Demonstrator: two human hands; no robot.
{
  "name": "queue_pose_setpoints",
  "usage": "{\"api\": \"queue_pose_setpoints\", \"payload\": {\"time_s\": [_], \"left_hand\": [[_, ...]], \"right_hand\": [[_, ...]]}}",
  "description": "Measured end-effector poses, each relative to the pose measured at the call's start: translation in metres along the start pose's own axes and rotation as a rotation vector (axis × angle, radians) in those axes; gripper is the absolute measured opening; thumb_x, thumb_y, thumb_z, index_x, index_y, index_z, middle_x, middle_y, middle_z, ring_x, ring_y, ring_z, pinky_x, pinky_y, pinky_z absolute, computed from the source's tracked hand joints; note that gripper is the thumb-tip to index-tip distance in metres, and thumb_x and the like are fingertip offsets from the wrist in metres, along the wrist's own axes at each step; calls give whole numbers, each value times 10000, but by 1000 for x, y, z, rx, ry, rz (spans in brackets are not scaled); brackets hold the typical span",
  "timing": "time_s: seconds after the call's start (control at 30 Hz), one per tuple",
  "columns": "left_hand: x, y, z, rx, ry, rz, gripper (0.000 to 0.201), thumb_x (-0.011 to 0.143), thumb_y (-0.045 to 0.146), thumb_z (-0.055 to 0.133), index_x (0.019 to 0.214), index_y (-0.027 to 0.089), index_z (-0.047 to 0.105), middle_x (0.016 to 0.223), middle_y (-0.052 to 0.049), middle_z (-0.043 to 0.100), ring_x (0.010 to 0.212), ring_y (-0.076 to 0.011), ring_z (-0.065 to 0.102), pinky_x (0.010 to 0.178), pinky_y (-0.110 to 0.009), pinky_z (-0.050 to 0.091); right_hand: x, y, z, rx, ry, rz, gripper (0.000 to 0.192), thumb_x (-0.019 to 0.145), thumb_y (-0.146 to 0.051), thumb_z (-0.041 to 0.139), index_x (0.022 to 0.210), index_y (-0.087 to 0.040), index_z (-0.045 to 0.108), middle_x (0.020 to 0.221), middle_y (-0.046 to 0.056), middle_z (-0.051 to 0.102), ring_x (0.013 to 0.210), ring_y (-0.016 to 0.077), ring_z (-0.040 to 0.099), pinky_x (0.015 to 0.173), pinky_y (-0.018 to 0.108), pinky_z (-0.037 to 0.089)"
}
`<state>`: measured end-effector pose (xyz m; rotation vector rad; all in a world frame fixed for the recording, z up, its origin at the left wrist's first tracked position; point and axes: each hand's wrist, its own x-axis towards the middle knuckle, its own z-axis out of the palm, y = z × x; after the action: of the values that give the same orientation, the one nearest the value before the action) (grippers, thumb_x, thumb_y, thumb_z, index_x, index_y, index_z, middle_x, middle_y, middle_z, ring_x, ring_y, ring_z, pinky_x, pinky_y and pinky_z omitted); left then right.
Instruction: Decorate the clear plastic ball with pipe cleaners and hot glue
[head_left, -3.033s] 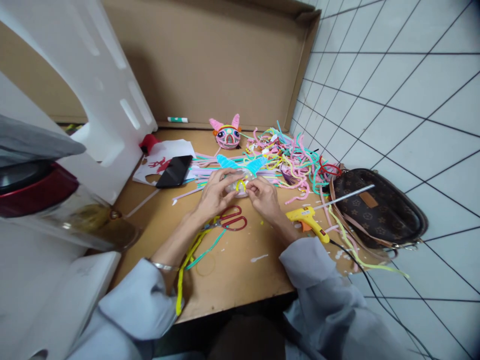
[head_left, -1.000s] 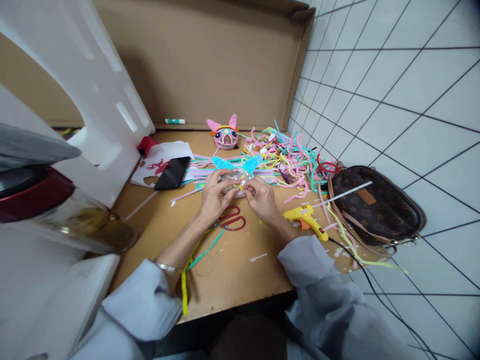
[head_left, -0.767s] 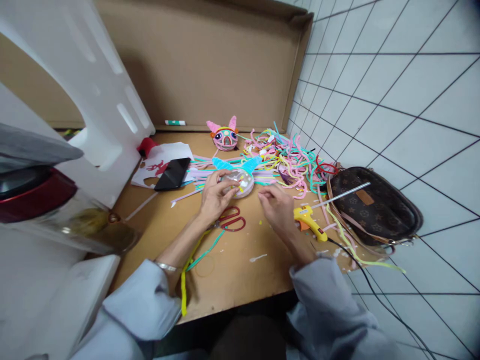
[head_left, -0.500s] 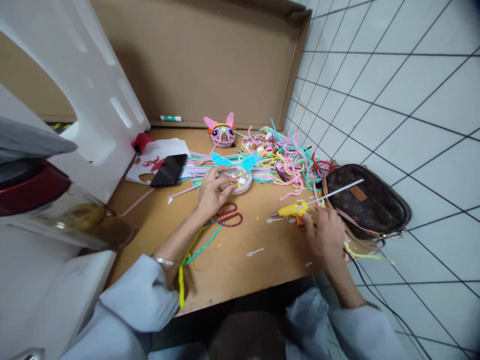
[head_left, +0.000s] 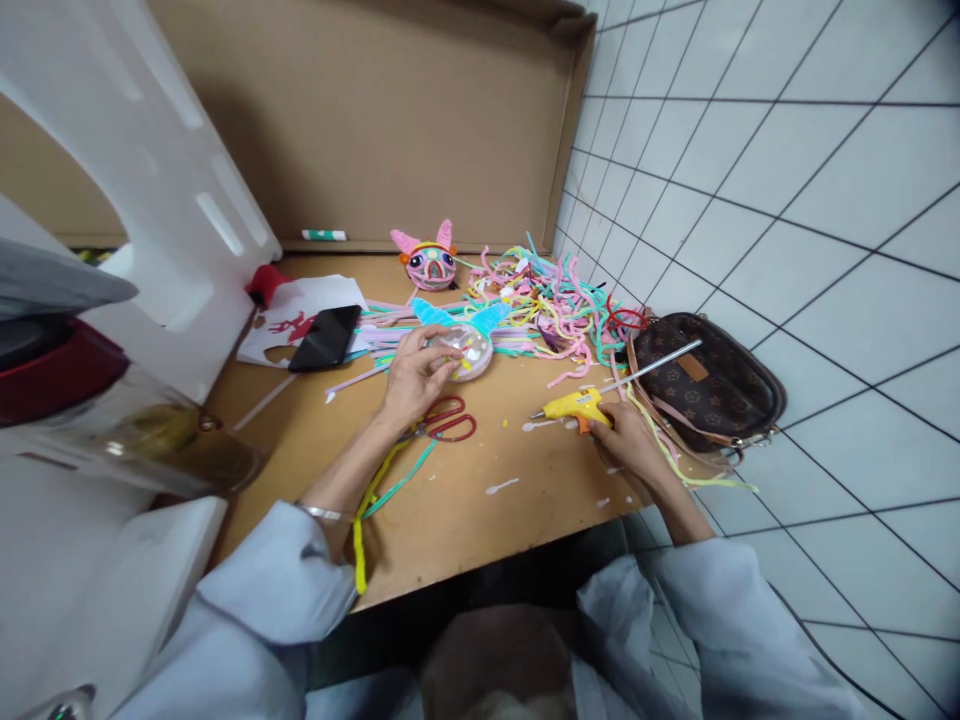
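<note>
My left hand (head_left: 411, 375) holds a small clear round ball with blue pipe-cleaner ears (head_left: 466, 345) on the brown table (head_left: 465, 500). My right hand (head_left: 624, 440) grips the handle of a yellow glue gun (head_left: 571, 406), whose nozzle points left just above the table. Red-handled scissors (head_left: 450, 420) lie just below my left hand. A yellow and a teal pipe cleaner (head_left: 375, 500) run under my left forearm.
A heap of coloured pipe cleaners (head_left: 547, 300) covers the far right of the table. A finished pink figure (head_left: 427, 262), a black phone (head_left: 324, 338) on paper, a brown bag (head_left: 705, 385) at the right edge, a cardboard wall (head_left: 390, 120) behind, white foam (head_left: 150, 200) at left.
My right hand left the clear ball, reached right to the glue gun and closed on its handle, turning the nozzle leftward. My left hand stayed on the ball.
</note>
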<state>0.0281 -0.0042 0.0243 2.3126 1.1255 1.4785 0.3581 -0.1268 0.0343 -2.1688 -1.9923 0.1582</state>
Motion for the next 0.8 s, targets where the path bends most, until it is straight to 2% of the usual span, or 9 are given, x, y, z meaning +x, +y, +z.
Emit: {"api": "queue_pose_setpoints", "payload": {"time_s": [0.1,0.2,0.3,0.43,0.63,0.73,0.8], "left_hand": [[0,0,-1,12,-6,-6,210,890,398,640,923,230,763,1241,-70,650,1169,-253,586,1049,-448,459],[0,1,-2,12,-24,-10,205,892,384,631,932,231,762,1248,-70,653,1169,-251,588,1047,-446,464],[0,2,-2,0,-34,-11,182,880,352,633,927,232,762,1239,-68,659,1161,-246,597,1042,-444,473],[0,3,-1,-6,-30,-26,168,877,334,631,924,233,758,1251,-67,655,1170,-247,594,1059,-458,464],[-1,0,-1,8,-38,-28,180,884,359,636,922,232,758,1259,-74,649,1183,-252,583,1062,-465,458],[0,0,-1,3,-27,-28,199,885,386,636,909,231,758,1249,-78,655,1167,-251,592,1056,-466,464],[0,0,-1,-11,-16,-21,202,879,395,642,902,231,758,1242,-80,662,1157,-253,599,1051,-468,466]], "right_hand": [[3,-8,-5,-25,-22,82,326,886,-459,554,829,-164,680,771,48,643,711,180,550,622,277,297],[4,-19,-7,-62,-3,170,409,828,-569,602,853,-167,677,824,77,673,728,197,576,594,282,280],[4,-28,-6,-59,10,240,388,781,-550,636,868,-173,670,832,88,683,743,213,596,580,283,285],[1,-37,-9,41,32,345,288,721,-479,649,802,-203,630,715,36,636,657,193,549,558,277,288],[-4,-65,-27,201,265,297,342,729,-513,587,858,-197,597,742,47,635,654,204,532,588,290,320],[6,-87,-29,272,355,238,461,710,-587,617,942,-189,589,786,75,660,707,245,575,606,303,358],[19,-100,-24,288,398,192,452,724,-540,630,997,-184,582,848,103,684,770,275,611,633,316,384]]}}
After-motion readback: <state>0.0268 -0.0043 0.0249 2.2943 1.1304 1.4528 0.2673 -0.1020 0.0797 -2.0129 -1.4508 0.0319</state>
